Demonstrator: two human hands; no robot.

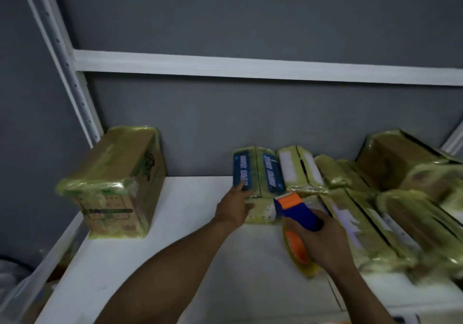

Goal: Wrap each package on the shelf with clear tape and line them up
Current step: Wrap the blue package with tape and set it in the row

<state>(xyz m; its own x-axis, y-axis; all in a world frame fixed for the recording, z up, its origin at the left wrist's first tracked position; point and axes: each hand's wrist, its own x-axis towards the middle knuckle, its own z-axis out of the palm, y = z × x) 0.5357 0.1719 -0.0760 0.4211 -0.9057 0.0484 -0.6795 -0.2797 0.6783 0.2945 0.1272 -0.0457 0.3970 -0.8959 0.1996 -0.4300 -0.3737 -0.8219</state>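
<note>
A row of flat tape-wrapped packages stands along the back of the white shelf (175, 236). My left hand (234, 207) presses on the leftmost one, a blue-labelled package (241, 171), fingers laid against its side. My right hand (323, 241) grips a blue and orange tape dispenser (298, 211) with a roll of clear tape (297, 251); its orange front edge touches the neighbouring blue-labelled package (273, 173). More wrapped packages (355, 223) lie leaning to the right of it.
A large tape-wrapped cardboard box (117, 183) stands alone at the shelf's left end. Another big wrapped box (398, 161) sits at the back right. A white upright (62, 55) and crossbar (250, 67) frame the grey wall behind.
</note>
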